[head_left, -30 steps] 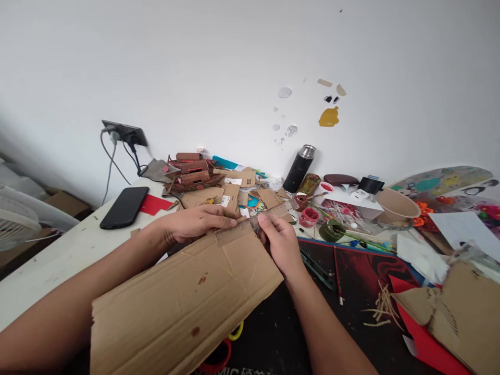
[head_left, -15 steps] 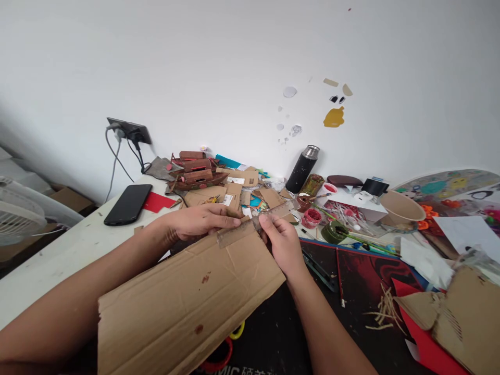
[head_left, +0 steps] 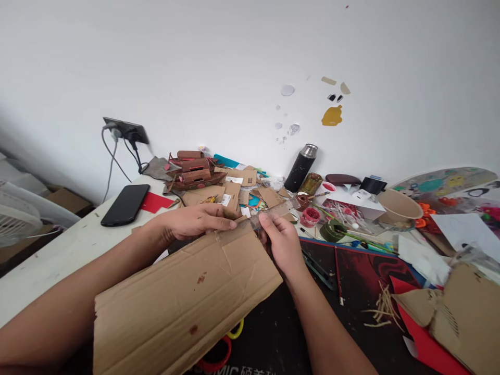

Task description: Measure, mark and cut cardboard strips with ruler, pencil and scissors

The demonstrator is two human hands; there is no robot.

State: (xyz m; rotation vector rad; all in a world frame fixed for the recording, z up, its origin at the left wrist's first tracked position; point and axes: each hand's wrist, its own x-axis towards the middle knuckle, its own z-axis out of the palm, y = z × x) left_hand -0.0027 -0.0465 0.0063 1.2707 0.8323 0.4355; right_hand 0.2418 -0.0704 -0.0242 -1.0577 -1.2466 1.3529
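A creased brown cardboard sheet with two dark red stains is held up at a tilt over the black mat. Across its far edge lies a clear ruler, one end sticking out beyond my right hand. My left hand grips the sheet's far edge, thumb on top near the ruler and the other fingers partly hidden. At the far right corner my right hand pinches the ruler against the cardboard. Below the sheet, a red ring and a yellow ring peek out; the rest is covered.
Model boats, cardboard scraps and a black flask stand along the wall. Paint jars and a tan bowl sit to the right. A phone lies left; twine pieces and red paper lie right.
The whole view has shifted slightly. My left thumb and the cardboard have moved a little to the left, and the ruler sits slightly further right. Both hands keep their grip.
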